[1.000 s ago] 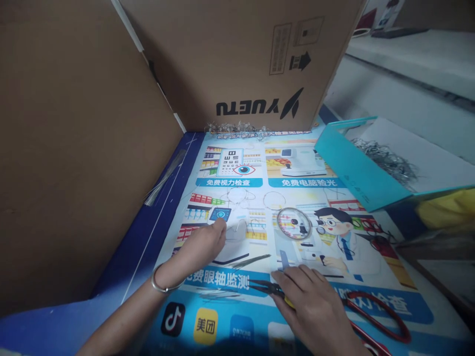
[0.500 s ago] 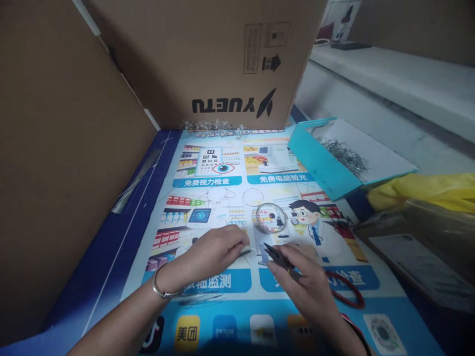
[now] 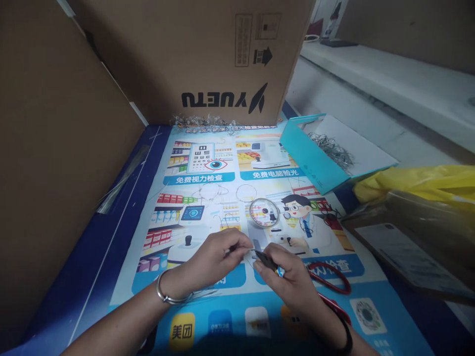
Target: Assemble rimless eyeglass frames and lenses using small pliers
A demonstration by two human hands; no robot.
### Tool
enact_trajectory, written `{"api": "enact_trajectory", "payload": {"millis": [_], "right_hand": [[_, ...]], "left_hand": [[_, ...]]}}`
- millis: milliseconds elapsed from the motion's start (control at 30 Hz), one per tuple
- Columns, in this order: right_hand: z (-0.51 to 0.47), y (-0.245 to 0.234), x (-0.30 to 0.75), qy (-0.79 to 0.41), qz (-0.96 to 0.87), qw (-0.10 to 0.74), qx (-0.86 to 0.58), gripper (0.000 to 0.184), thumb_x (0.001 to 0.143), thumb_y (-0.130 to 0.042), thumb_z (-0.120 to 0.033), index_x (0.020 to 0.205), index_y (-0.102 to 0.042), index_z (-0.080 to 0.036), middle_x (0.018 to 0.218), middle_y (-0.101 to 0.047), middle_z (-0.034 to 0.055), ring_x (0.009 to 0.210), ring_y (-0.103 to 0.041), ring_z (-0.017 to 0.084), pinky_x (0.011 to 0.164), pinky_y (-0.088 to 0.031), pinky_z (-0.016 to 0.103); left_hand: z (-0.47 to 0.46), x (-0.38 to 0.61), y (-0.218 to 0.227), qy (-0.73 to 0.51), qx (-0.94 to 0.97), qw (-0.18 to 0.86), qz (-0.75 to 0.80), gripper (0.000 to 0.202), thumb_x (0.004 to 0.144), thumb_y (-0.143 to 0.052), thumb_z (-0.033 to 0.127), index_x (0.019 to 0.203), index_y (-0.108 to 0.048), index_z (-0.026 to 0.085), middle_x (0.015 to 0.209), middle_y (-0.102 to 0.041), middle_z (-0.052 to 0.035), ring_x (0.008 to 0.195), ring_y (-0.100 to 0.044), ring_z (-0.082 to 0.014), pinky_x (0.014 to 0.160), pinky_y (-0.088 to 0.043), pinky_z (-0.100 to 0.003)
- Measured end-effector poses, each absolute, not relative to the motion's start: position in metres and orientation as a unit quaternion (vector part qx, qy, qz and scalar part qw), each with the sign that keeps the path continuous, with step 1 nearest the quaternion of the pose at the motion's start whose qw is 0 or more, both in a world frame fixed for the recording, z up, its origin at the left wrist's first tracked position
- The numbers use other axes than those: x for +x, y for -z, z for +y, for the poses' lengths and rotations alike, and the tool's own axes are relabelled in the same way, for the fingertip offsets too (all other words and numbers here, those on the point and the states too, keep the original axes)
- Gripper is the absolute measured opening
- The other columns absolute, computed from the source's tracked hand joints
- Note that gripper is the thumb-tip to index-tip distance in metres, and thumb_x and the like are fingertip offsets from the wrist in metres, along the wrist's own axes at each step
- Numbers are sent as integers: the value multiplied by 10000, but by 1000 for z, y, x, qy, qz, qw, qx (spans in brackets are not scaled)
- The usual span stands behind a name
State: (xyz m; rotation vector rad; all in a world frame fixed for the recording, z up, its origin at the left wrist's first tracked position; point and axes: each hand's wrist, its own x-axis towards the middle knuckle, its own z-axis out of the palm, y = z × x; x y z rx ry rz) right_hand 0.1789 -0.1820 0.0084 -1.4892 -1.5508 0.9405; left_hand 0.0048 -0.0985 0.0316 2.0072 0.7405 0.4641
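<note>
My left hand point(image 3: 222, 254), a bangle on its wrist, pinches a thin wire point(image 3: 253, 250) between thumb and fingertips. My right hand point(image 3: 287, 274) is closed around dark-jawed pliers point(image 3: 264, 258), whose tips meet the wire close to my left fingertips. Whether the jaws are closed on the wire is too small to tell. Beside my right wrist are red looped handles point(image 3: 330, 278); my hand hides whether they belong to the pliers. Beyond my hands lies a round clear disc with a rim point(image 3: 264, 212). Thin wire pieces point(image 3: 204, 294) lie by my left wrist.
A printed poster mat point(image 3: 122, 282) covers the table. Cardboard point(image 3: 222, 59) stands at the back and left, with tangled wire point(image 3: 204, 122) along its foot. At right are a turquoise box point(image 3: 308, 158) of wire bits, a yellow bag point(image 3: 419, 183) and a wrapped parcel point(image 3: 401, 247).
My two hands have come together, and the plier tips now reach the wire at my left fingertips. The whole view has shifted slightly.
</note>
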Motion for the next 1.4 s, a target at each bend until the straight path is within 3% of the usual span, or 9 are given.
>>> {"api": "enact_trajectory", "payload": {"millis": [233,333,433,533,633,967,1400], "right_hand": [[-182,-8,182,-373,-589,402,-594,248,820,-516,-289,628,-383,-205,610,-394,-32,557,-393,101,501,-348,225],[-183,-9,182,-362,-575,415,-605,233,832,-506,-295,638,-418,-200,614,-397,-29,560,-407,105,509,-360,227],[-184,-10,181,-341,-559,450,-607,228,838,-505,-295,639,-461,-194,591,-392,-32,540,-405,105,495,-359,223],[-184,-9,180,-332,-556,473,-597,214,838,-507,-279,644,-492,-190,597,-428,-24,546,-419,107,505,-369,225],[-184,-9,179,-344,-556,471,-592,204,842,-505,-271,654,-494,-192,605,-438,-22,553,-422,108,514,-375,227],[-185,-6,175,-391,-548,442,-592,205,839,-491,-266,652,-440,-200,603,-416,-34,553,-408,105,515,-357,230],[-178,-10,157,-359,-593,381,-612,224,848,-486,-309,666,-409,-204,620,-429,-37,563,-424,104,513,-353,222]], "left_hand": [[-100,4,-32,-181,819,462,290,153,884,-428,184,865,-579,186,839,-601,-29,775,-536,-129,706,-403,-241],[-104,8,-30,-192,725,567,340,86,854,-511,238,850,-567,174,765,-579,-8,715,-533,-119,655,-409,-232],[-110,14,-23,-189,572,720,344,163,797,-606,285,885,-546,162,737,-566,8,628,-543,-101,599,-419,-224],[-115,19,-16,-192,498,777,334,219,807,-600,349,864,-573,140,774,-607,-28,626,-566,-105,570,-400,-215],[-116,20,-15,-212,500,769,337,287,838,-553,401,784,-599,124,750,-623,-55,683,-566,-124,610,-397,-224],[-109,13,-26,-219,597,670,383,263,850,-518,386,728,-551,155,640,-513,19,610,-449,-103,599,-363,-215],[-115,15,-16,-297,565,660,397,269,868,-488,380,712,-494,161,625,-473,34,597,-417,-96,602,-356,-219]]}}
